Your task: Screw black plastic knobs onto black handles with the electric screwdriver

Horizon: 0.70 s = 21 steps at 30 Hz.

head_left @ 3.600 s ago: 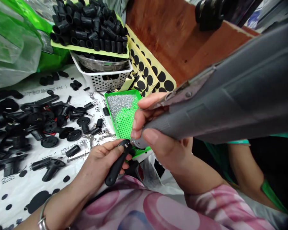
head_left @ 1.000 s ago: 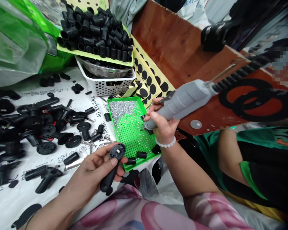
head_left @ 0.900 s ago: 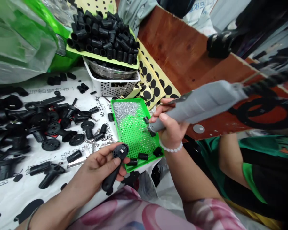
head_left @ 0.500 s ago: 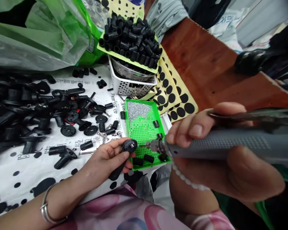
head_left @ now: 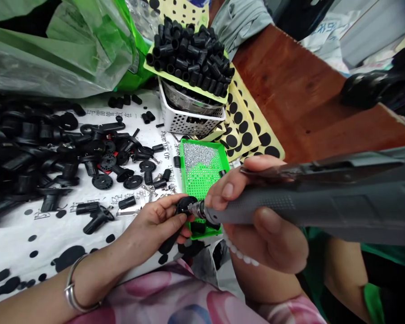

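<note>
My left hand point(head_left: 165, 220) is closed around a black plastic crank handle point(head_left: 170, 240), its round head turned up and to the right. In my right hand point(head_left: 256, 225) is a grey electric screwdriver point(head_left: 276, 202), fingers wrapped round its body and lever. The metal tip meets the round head of the handle; the exact contact point is too small to make out. Behind the hands lies a green perforated tray point(head_left: 225, 157) with many small silver screws point(head_left: 199, 155) in its far part. A few black tubes lie in its near end, partly hidden by the screwdriver.
Black plastic parts point(head_left: 30, 148) are heaped on the left of the white printed sheet point(head_left: 13, 243). A white basket point(head_left: 189, 121) carries a yellow tray point(head_left: 185, 83) piled with black tubes. Sheets of black round stickers point(head_left: 256, 130) lie beside it, near a reddish-brown board point(head_left: 300, 99).
My right hand has moved left with the screwdriver, bringing its tip from a gap onto the handle's round head. My left hand keeps its hold; the whole view has shifted slightly.
</note>
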{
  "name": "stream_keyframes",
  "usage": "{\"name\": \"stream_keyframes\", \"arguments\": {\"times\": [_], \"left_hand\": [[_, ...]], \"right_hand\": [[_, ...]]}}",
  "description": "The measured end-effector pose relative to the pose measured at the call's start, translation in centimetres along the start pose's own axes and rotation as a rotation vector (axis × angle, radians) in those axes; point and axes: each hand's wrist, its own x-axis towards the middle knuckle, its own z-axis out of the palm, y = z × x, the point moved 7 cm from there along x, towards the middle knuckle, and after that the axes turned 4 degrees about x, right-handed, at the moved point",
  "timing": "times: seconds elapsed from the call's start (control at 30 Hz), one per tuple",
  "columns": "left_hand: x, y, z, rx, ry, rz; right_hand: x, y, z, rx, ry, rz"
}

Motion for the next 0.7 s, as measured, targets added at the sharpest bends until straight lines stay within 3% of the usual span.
{"name": "stream_keyframes", "arguments": {"times": [0.33, 0.6, 0.7], "left_hand": [[-0.1, -0.2, 0.0, 0.029, -0.012, -0.003], [-0.5, 0.5, 0.5, 0.119, -0.030, 0.088], [-0.6, 0.6, 0.5, 0.144, -0.036, 0.122]], "right_hand": [[-0.5, 0.5, 0.1, -0.081, -0.020, 0.041], [-1.1, -0.5, 2.6, -0.250, 0.157, 0.015], [-1.3, -0.6, 3.0, -0.315, 0.136, 0.017]]}}
